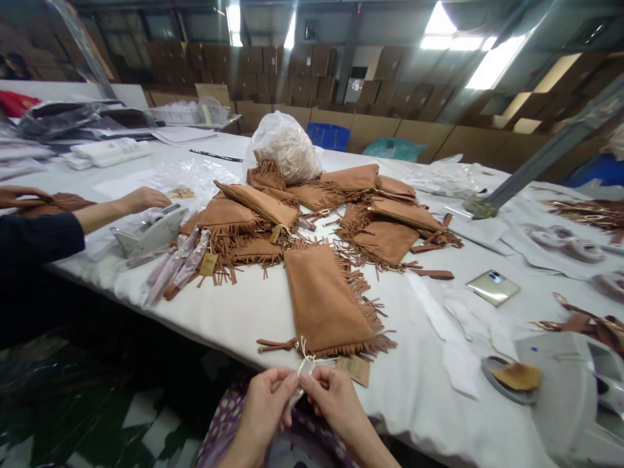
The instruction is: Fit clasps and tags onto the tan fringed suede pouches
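Note:
A tan fringed pouch [324, 299] lies flat in front of me, its zipper pull hanging off to the left. At its near corner, white string [306, 354] loops up from the metal ring. My left hand [270, 396] and my right hand [331, 393] meet at the table's edge, thumbs and fingers pinching the string between them. Some clear or whitish material shows under the fingers, too blurred to name. A brown paper tag [355, 369] rests by the pouch, just beyond my right hand.
More fringed pouches [390, 237] lie behind, near a filled plastic bag [285, 143]. To the left, a co-worker's hand [143, 199] is over a tape dispenser [151, 231]. A phone [494, 287], a tape roll [509, 378] and a white machine [565, 396] are at right.

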{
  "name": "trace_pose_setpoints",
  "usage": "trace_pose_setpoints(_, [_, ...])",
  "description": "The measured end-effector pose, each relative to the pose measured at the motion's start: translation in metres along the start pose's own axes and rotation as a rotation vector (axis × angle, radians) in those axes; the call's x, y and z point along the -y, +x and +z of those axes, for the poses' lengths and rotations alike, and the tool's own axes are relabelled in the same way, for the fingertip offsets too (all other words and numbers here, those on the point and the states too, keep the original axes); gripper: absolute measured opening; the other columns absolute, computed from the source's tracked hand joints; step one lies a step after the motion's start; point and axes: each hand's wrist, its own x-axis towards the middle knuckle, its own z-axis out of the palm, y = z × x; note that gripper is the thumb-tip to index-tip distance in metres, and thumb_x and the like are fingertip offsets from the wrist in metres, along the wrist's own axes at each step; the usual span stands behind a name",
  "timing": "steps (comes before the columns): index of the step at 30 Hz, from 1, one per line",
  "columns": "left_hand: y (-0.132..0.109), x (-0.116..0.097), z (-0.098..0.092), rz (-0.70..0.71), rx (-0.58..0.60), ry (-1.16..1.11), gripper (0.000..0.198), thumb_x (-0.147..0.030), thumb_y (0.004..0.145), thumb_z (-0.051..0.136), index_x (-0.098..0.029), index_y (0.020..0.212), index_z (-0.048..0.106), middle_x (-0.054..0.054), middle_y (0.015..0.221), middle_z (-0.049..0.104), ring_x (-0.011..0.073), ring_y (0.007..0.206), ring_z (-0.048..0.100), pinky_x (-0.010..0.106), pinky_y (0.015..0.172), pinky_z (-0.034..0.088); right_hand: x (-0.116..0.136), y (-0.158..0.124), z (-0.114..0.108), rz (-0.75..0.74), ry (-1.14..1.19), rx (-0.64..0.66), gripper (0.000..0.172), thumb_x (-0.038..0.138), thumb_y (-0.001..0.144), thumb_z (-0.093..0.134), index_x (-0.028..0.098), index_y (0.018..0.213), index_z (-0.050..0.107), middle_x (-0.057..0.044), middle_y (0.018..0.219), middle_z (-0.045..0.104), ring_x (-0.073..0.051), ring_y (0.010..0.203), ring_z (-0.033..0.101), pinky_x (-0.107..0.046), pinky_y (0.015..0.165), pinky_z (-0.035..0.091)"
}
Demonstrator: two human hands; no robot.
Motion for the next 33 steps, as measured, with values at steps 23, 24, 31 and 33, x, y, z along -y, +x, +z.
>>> trace_pose_setpoints(23, [-0.009,-0.003,0.003,0.192,-0.029,0.061,0.026,-0.046,0.084,0.050,-0.020,0.083,0.046,-0.005,0.059,0.057,0.0097,0.044,0.046,0.019,0.041,0.034,0.001,-0.023,0.021,0.047,0.589,-0.198,0.090,0.045,0.062,0.077,0.017,0.135,0.032,0.009,0.042,0.050,-0.004,0.032,0.033,-0.013,0.033,0.023])
trace_pose_setpoints(24, [-0.009,-0.003,0.003,0.185,-0.042,0.064,0.026,-0.046,0.084,0.050,-0.021,0.084,0.042,-0.006,0.057,0.055,0.0089,0.040,0.042,0.019,0.038,0.030,0.001,-0.024,0.022,0.053,0.607,-0.210,0.091,0.045,0.061,0.078,0.018,0.135,0.033,0.009,0.043,0.050,-0.004,0.032,0.032,-0.013,0.033,0.023])
trace_pose_setpoints(31, [-0.012,-0.010,0.004,0.247,-0.100,0.174,0.027,-0.044,0.086,0.050,-0.023,0.089,0.034,-0.006,0.049,0.057,0.0114,0.039,0.048,0.019,0.039,0.030,-0.005,-0.022,0.032,0.059,0.746,-0.216,0.096,0.047,0.059,0.079,0.023,0.137,0.028,0.012,0.041,0.045,-0.004,0.032,0.031,-0.013,0.035,0.021])
trace_pose_setpoints(33, [-0.011,-0.009,0.006,0.202,-0.006,0.067,0.032,-0.048,0.085,0.050,-0.023,0.090,0.031,-0.005,0.052,0.059,0.0092,0.034,0.043,0.018,0.036,0.027,-0.005,-0.020,0.035,0.065,0.818,-0.191,0.098,0.047,0.060,0.079,0.026,0.138,0.024,0.011,0.044,0.048,-0.004,0.034,0.033,-0.012,0.036,0.021])
